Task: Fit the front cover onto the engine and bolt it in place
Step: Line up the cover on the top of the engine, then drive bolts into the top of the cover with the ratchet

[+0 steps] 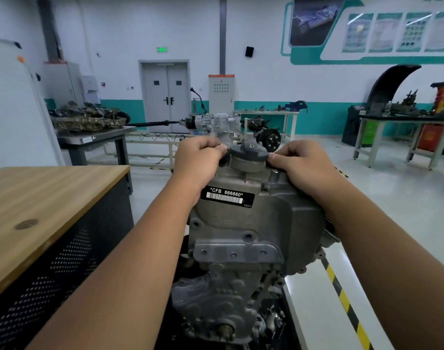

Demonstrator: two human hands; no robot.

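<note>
The grey cast front cover (256,223), with a black label reading CFB 666660, stands against the front of the engine (223,306) in the middle of the view. A dark oil filler cap (250,149) tops it. My left hand (199,160) curls over the cover's top left edge beside the cap, fingertips pinched together. My right hand (304,165) curls over the top right edge, fingertips at the cap's rim. What the fingertips hold, if anything small, is hidden. The crank end (226,329) shows low on the engine.
A wooden-topped bench with a perforated dark side (52,198) stands close on my left. A yellow-black floor stripe (342,294) runs on the right. Further off are a gearbox on a frame (216,122), tables with parts, and a double door (166,97).
</note>
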